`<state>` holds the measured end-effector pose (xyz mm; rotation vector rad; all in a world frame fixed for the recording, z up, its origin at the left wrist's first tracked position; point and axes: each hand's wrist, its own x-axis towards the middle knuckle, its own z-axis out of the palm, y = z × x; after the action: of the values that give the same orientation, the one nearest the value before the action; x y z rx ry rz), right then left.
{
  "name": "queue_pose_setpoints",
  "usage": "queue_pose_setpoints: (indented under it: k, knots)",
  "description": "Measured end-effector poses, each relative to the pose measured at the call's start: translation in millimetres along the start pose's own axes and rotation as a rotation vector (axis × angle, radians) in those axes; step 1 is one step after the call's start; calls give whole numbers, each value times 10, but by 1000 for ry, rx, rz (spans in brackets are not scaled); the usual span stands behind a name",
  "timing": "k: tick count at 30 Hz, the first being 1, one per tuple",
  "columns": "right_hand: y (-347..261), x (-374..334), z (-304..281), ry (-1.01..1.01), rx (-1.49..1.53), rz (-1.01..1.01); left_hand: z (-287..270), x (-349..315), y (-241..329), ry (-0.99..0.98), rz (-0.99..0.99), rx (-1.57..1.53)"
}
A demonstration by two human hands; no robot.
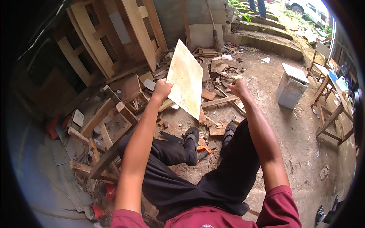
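A thin, pale plywood panel (pixel 185 78) is held up in front of me. My left hand (pixel 162 89) is closed on its left edge, fingers partly hidden behind the board. My right hand (pixel 239 87) is raised to the right of the panel, apart from it. Its fingers are curled closed, and whatever they hold, if anything, is too small to make out. By my left foot lies a dark saw blade (pixel 171 136), and an orange and black tool handle (pixel 203 149) shows beside the shoe.
Wood offcuts (pixel 219 100) litter the ground ahead. Broken timber frames (pixel 110 125) crowd the left, below tall wooden frames (pixel 95 41). At right stand a grey box (pixel 292 91) and a wooden bench (pixel 330 98). Concrete steps (pixel 266 36) rise behind, with a person's legs (pixel 261 7) there.
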<state>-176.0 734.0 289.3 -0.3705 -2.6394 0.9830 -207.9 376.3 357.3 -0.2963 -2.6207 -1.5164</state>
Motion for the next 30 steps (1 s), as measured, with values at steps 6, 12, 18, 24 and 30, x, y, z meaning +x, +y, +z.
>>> queue_pose_setpoints:
  k: [6, 12, 18, 24, 30]
  knots:
    - [-98, 186, 283, -200, 39, -133, -182, -477, -246, 80, -12, 56]
    - [-988, 76, 313, -405, -244, -254, -1086, -885, -26, 155, -74, -320]
    - [-1588, -220, 499, -659, 552, -54, -1861, -1351, 146, 305, 44, -674]
    - [-2015, -1092, 1228, -791, 1406, 57, -1874, -1674, -373, 361, -23, -761]
    - [-1052, -1294, 1816, -433, 1200, -56, -1330, -1990, -592, 343, -108, -659]
